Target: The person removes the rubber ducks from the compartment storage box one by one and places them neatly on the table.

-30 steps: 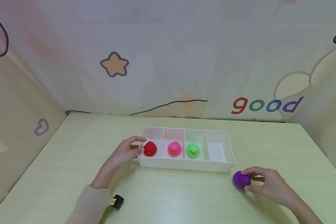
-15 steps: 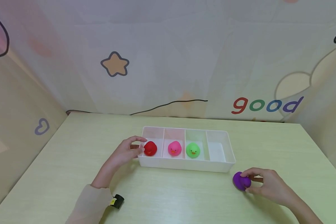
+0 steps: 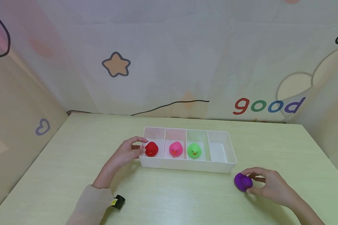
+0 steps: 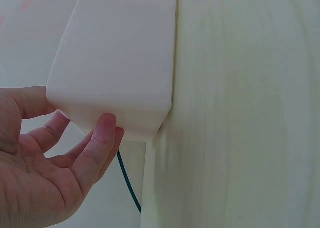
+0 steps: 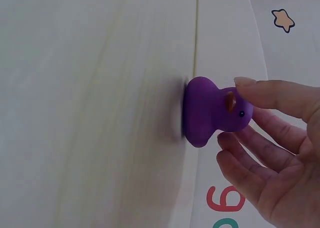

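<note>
Purple against the worktop (image 3: 171,193), the duck (image 3: 243,183) had turned slightly within the pinching fingers of the right hand (image 3: 267,186) but stayed outside the tray (image 3: 186,165), near its corner, suggesting little progress; the left hand (image 3: 129,150) kept gripping the tray's other end.

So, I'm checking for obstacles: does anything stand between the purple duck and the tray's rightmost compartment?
Only the white tray wall at the near right corner; nothing else visible stands between the purple duck and that compartment.
</note>
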### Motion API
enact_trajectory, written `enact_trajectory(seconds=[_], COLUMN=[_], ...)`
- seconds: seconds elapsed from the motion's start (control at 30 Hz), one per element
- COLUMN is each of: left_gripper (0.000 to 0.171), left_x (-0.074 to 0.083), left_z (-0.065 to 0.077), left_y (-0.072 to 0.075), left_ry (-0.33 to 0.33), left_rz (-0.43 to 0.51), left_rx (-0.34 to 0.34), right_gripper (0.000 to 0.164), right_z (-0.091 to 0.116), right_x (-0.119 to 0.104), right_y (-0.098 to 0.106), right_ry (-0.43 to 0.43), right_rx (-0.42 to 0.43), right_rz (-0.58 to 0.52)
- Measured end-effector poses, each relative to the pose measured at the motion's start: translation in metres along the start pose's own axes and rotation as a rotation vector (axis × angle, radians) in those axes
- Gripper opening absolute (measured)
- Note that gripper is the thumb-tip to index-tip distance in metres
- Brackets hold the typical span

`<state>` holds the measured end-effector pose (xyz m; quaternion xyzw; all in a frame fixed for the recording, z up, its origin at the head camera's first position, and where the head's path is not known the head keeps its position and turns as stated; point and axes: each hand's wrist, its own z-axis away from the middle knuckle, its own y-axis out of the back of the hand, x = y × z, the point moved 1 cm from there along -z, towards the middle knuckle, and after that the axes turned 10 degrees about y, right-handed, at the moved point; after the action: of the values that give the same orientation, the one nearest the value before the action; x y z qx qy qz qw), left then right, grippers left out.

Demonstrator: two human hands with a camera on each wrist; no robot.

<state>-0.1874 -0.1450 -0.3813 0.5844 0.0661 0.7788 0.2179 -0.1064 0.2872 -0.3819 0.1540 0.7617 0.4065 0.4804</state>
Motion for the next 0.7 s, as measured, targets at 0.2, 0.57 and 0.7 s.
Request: enact_trajectory(seconds=[0.2, 0.57, 0.7], left_gripper=[0.031, 0.032, 0.033], left_x=[0.0, 0.0, 0.001], left_z=[-0.002, 0.0, 0.0], left_y=[-0.002, -0.001, -0.001], left_ry=[0.01, 0.006, 0.009], left_rz=[-0.004, 0.008, 0.012], left_rx=[0.007, 0.001, 0.001], right_gripper=[0.036, 0.036, 0.036], right_z=[-0.004, -0.035, -0.047], right_x=[-0.012, -0.043, -0.05], right_y=[0.003, 0.004, 0.003], right_ry=[0.127, 0.178, 0.207], right_rx=[0.129, 0.151, 0.145], right_rz=[-0.032, -0.076, -0.086])
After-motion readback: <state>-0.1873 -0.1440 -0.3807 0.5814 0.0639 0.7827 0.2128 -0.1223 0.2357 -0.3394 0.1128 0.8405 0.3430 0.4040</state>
